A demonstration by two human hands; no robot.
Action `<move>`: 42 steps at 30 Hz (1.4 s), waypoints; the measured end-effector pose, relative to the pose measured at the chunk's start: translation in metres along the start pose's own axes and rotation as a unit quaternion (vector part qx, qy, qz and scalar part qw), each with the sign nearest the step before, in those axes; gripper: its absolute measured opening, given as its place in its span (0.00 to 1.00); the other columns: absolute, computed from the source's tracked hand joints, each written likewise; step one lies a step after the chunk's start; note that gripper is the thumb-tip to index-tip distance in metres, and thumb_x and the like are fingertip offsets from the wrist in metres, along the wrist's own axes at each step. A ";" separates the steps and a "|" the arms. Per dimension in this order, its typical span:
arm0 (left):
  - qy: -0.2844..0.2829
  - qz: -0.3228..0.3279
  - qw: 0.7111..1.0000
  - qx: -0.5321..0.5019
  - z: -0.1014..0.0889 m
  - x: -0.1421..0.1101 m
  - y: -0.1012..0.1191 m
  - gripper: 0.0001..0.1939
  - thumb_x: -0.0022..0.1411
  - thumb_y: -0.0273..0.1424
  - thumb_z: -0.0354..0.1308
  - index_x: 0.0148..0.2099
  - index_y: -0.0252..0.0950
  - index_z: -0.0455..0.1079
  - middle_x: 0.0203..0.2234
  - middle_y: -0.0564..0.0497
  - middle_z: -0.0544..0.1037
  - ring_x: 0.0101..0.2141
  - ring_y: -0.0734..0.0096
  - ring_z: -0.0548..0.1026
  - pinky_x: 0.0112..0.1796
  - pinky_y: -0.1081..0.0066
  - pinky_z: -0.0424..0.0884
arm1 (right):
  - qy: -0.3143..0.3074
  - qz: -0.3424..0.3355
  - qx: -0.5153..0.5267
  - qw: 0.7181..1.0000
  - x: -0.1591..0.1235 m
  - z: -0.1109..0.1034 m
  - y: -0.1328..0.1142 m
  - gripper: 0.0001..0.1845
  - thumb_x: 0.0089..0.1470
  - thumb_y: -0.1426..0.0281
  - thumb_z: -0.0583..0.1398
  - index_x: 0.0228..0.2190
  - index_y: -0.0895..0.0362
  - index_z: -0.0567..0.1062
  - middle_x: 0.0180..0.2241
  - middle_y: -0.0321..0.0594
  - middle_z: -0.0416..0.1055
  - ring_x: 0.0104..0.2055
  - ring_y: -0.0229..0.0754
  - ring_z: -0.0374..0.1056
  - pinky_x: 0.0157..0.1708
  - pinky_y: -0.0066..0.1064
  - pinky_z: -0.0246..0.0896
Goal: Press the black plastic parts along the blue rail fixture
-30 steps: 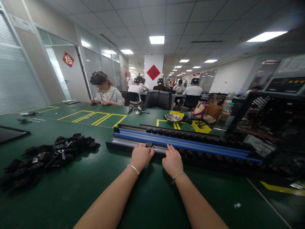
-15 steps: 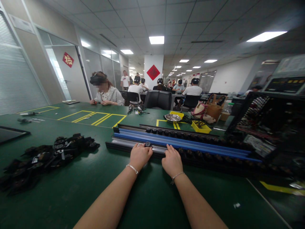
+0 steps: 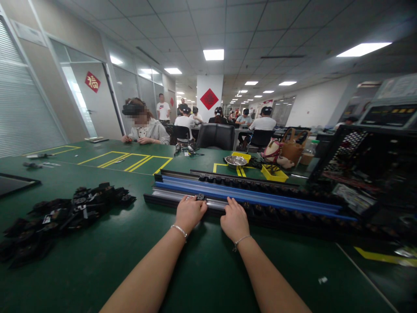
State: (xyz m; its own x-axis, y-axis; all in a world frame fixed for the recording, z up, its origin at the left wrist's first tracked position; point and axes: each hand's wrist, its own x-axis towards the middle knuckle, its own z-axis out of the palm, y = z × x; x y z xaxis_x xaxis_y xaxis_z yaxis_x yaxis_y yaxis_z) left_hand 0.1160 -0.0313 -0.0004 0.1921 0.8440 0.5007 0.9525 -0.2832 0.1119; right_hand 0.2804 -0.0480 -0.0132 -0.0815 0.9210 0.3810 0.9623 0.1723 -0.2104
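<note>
A long black rail [image 3: 169,196] with a grey, shiny channel lies across the green table in front of me. My left hand [image 3: 189,214] is closed at its near edge, fingers bent around a small black part [image 3: 200,197] that sits in the channel. To the right, my right hand [image 3: 235,221] grips the same near edge, its fingertips over the channel. Several black parts [image 3: 260,209] stand in a row along the rail to the right of that hand. Behind runs a blue strip [image 3: 208,189]. My palms hide the fingers' undersides.
A heap of black parts [image 3: 81,204] lies on the table at left. Beyond the rail are a metal bowl [image 3: 236,161] and a yellow tray [image 3: 274,174]. A black open-framed case [image 3: 345,161] stands at right. A co-worker [image 3: 146,126] sits across the table.
My left hand and the small black part have shifted very slightly left. My right hand stays almost where it was. In the background a standing person has moved a little left.
</note>
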 end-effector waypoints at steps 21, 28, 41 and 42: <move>0.010 -0.018 1.000 0.013 0.000 -0.001 -0.012 0.20 0.62 0.36 0.44 0.32 0.42 0.78 0.33 0.48 0.79 0.38 0.65 0.75 0.51 0.62 0.59 | -0.006 0.001 0.000 1.000 0.000 -0.001 0.000 0.19 0.45 0.76 0.52 0.39 0.65 0.76 0.58 0.51 0.59 0.61 0.48 0.51 0.58 0.37 0.44; 0.012 -0.025 0.999 0.024 0.001 -0.002 -0.015 0.20 0.63 0.36 0.43 0.31 0.42 0.77 0.33 0.48 0.79 0.38 0.66 0.75 0.51 0.63 0.59 | -0.006 0.003 -0.001 1.000 0.000 0.001 0.001 0.19 0.44 0.76 0.52 0.39 0.64 0.76 0.57 0.50 0.60 0.61 0.48 0.51 0.58 0.37 0.44; 0.016 -0.031 0.999 0.020 0.002 -0.002 -0.021 0.20 0.63 0.37 0.43 0.31 0.43 0.78 0.33 0.49 0.80 0.38 0.67 0.75 0.51 0.63 0.59 | 0.000 0.002 0.008 1.000 0.000 0.002 0.001 0.20 0.44 0.76 0.52 0.38 0.65 0.76 0.57 0.51 0.60 0.61 0.48 0.52 0.59 0.37 0.43; 0.018 -0.029 0.999 0.020 0.002 -0.002 -0.022 0.20 0.63 0.37 0.43 0.31 0.43 0.78 0.33 0.49 0.80 0.38 0.67 0.75 0.51 0.63 0.59 | 0.000 0.001 0.007 1.000 0.000 0.002 0.001 0.20 0.44 0.76 0.52 0.38 0.65 0.76 0.57 0.51 0.60 0.61 0.49 0.52 0.58 0.37 0.43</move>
State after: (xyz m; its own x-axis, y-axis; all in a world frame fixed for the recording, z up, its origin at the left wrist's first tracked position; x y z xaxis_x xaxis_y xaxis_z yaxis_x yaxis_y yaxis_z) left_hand 0.0956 -0.0257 -0.0055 0.1281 0.8417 0.5245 0.9706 -0.2151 0.1081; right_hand 0.2810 -0.0471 -0.0151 -0.0793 0.9215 0.3803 0.9585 0.1753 -0.2247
